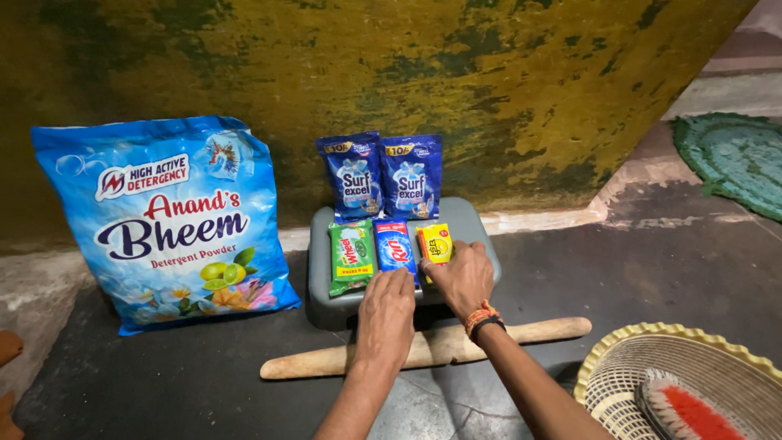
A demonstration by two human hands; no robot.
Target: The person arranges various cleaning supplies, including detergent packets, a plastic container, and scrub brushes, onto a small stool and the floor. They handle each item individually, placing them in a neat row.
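Glossy rectangular soap bars [393, 245] on grey stool [472, 220]; both hands' fingers rest unclenched.

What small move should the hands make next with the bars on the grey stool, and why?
Probably nudge the yellow bar straight with the right hand. Its fingers rest on that bar, which sits slightly tilted and higher than the blue bar and green bar, while the left hand touches the blue bar's lower end.
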